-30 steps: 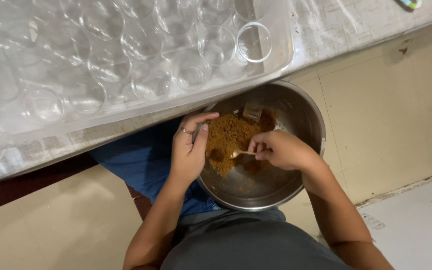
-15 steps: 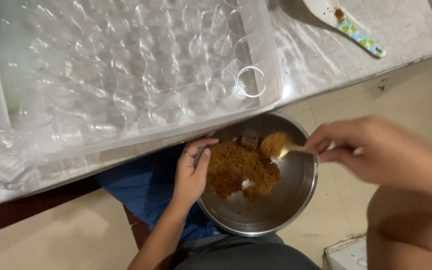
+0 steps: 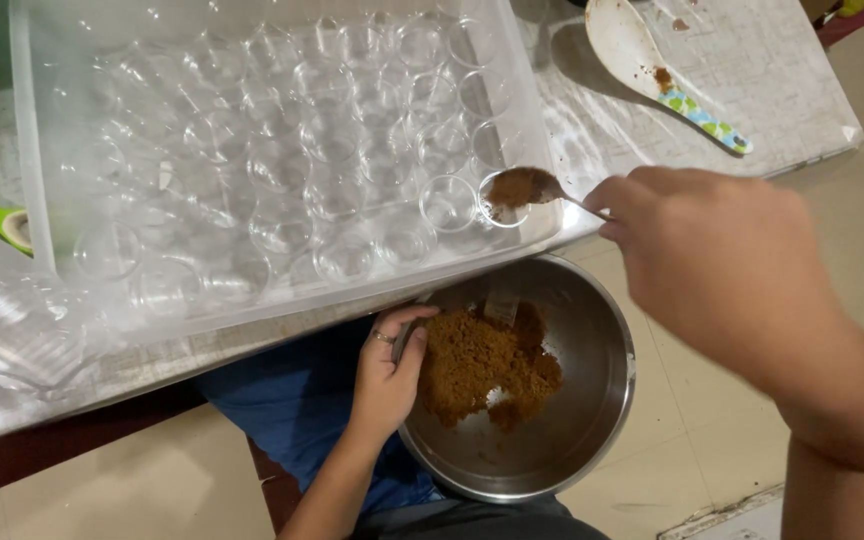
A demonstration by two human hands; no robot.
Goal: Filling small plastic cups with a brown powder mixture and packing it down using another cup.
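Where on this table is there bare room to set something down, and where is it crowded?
Bare tabletop lies right of the tray, around the white spoon, and in a strip between the tray and the near table edge. The tray is packed with clear cups. The right hand holds a loaded spoon over its corner.

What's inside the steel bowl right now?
The steel bowl holds a heap of brown crumbly mix, with bare metal towards its near side. The left hand grips the rim. Whatever lies beneath the heap is covered.
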